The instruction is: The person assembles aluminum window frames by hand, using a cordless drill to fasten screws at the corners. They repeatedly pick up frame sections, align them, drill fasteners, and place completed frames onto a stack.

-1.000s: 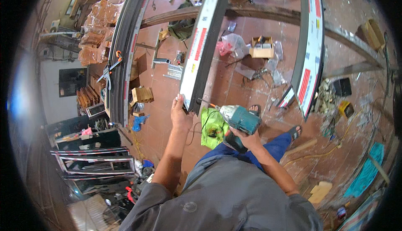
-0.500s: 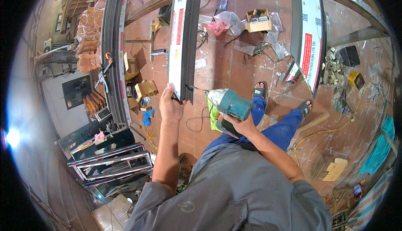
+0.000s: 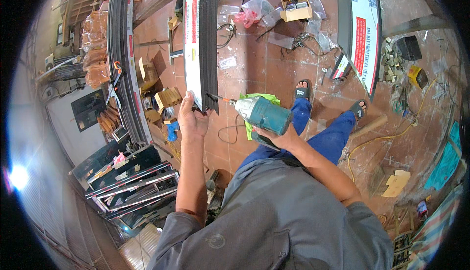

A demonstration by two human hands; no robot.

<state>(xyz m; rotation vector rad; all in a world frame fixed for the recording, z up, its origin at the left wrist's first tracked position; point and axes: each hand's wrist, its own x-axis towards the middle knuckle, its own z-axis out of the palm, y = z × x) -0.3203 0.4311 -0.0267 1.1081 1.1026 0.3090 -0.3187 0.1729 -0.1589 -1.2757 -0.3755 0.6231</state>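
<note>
A long dark aluminium profile (image 3: 209, 49) with white and red protective film stretches away in front of me. My left hand (image 3: 195, 119) grips its near end, thumb along the filmed side and fingers curled beneath. In my right hand (image 3: 280, 136) is a teal and silver power drill (image 3: 267, 115), held by the handle and pointed left. Its thin bit (image 3: 219, 98) meets the dark side of the profile near that end; whether the tip has entered the metal I cannot tell. A bright yellow-green cloth or bag (image 3: 259, 97) shows behind the drill.
More filmed profiles (image 3: 117, 49) lie to the left, with an orange-tipped clamp (image 3: 115, 81) on them. Another wide profile (image 3: 360, 30) is at the right. On the tiled floor are an open cardboard box (image 3: 296, 10), metal offcuts (image 3: 392, 66) and a yellow cable (image 3: 374, 156).
The view has shifted slightly, so profile, hands and drill appear a little further left. My left hand keeps its hold on the profile and my right hand still holds the drill against it.
</note>
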